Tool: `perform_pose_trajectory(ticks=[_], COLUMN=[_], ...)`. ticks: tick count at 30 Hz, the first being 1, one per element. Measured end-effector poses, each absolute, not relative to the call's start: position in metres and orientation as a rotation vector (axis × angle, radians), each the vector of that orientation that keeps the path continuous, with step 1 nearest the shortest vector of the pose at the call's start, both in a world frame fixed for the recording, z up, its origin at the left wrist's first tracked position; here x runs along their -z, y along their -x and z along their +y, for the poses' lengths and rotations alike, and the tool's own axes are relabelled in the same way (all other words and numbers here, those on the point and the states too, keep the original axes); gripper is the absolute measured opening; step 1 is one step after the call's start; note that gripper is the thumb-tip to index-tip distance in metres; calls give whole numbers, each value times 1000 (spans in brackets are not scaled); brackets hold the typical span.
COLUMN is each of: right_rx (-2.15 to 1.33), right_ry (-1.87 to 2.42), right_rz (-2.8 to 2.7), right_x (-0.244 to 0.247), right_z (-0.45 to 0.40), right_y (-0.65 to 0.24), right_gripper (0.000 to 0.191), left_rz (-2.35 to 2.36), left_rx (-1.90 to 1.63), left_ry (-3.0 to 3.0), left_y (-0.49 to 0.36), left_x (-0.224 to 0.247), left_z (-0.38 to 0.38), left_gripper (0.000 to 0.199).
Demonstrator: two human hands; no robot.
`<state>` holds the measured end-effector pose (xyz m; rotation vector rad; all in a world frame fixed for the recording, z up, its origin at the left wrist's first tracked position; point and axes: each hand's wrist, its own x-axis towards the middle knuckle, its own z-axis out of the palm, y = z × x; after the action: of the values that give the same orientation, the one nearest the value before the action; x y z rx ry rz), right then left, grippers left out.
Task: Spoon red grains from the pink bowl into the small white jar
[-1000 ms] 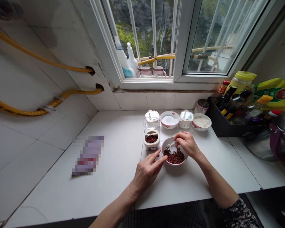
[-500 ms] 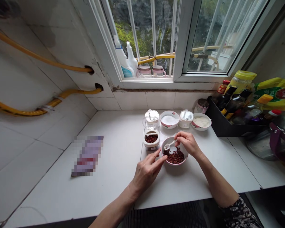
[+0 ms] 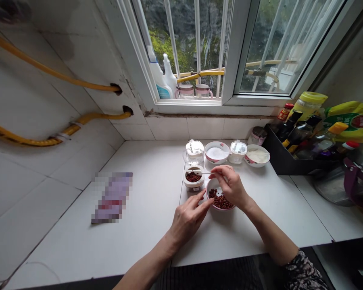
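Observation:
My right hand (image 3: 231, 186) pinches the handle of a small white spoon (image 3: 204, 173). The spoon's scoop end is over the mouth of a small white-rimmed seasoning jar (image 3: 194, 186), which holds dark reddish-brown grains that look like Sichuan peppercorns (image 3: 192, 177). To the right of the jar stands a pink-rimmed white bowl (image 3: 211, 184), with more of the same peppercorns (image 3: 220, 200) inside. At the bowl's left and near rim, the thumb and fingers of my left hand (image 3: 187, 215) hold it. Part of the bowl is hidden behind my right hand.
Behind are two lidded white jars (image 3: 195, 148) (image 3: 238, 151), a bowl of white grains (image 3: 217, 153) and a bowl of pale flakes (image 3: 257, 156). A black box (image 3: 286, 162) of bottles stands at right. A blurred purple packet (image 3: 113, 197) lies at left.
My right hand has moved the spoon left from inside the bowl to the mouth of the seasoning jar. My left hand stays at the bowl's rim.

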<state>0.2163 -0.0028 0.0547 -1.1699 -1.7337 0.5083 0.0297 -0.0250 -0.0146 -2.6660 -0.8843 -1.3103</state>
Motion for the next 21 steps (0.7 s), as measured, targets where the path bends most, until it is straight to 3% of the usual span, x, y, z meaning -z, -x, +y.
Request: perform_pose_trajectory(ticks=[5,16,21], right_rx=[-158,-170,-432], right_ry=[1043,1490,1444], right_rz=[-2013,-2032,-2015], right_x=[-56,-45,-40], right_z=[-5,1,-1], right_y=[-221,-256,-244], right_gripper=[21,18,21], left_rz=[-892,-896,-901], left_rx=[1307,1293,1282], left_ry=[2660,2707,2715], left_y=[-29,-28,-28], left_x=[14,15,16], left_z=[-26,-26,-26], left_gripper=[25,27,29])
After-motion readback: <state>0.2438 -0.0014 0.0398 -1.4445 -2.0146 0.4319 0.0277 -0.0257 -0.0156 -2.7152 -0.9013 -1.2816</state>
